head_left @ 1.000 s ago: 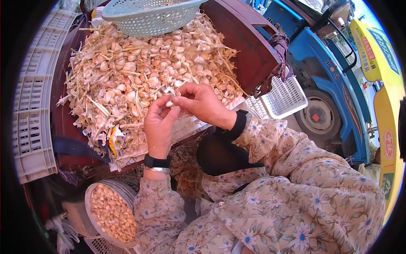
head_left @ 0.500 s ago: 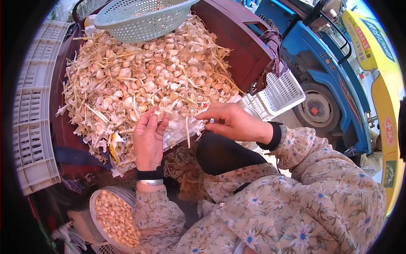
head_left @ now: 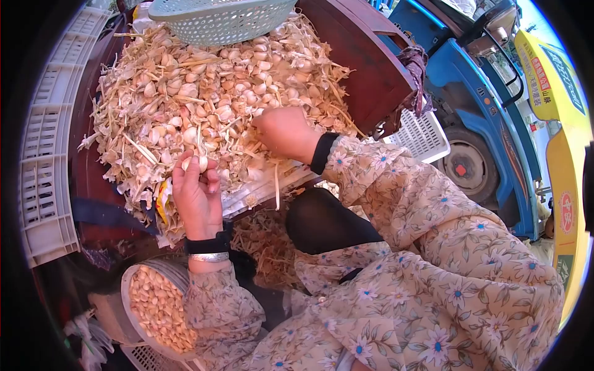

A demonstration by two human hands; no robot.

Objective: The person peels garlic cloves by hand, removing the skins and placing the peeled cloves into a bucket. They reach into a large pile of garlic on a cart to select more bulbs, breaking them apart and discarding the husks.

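A pale garlic clove (head_left: 203,163) sits in your left hand (head_left: 198,201), pinched between thumb and fingers, just above the near edge of the garlic pile (head_left: 179,93). Your right hand (head_left: 286,133) is over the pile, to the right, its fingers turned away, so you can't fairly tell from this view whether they grip anything. The pile of cloves, husks and dry stalks covers much of the dark red surface (head_left: 366,80). A pale green basket (head_left: 229,28) rests at its far side. Below your left wrist stands a bucket (head_left: 178,276) of peeled cloves (head_left: 159,309); a white crate (head_left: 44,185) stands left of the surface.
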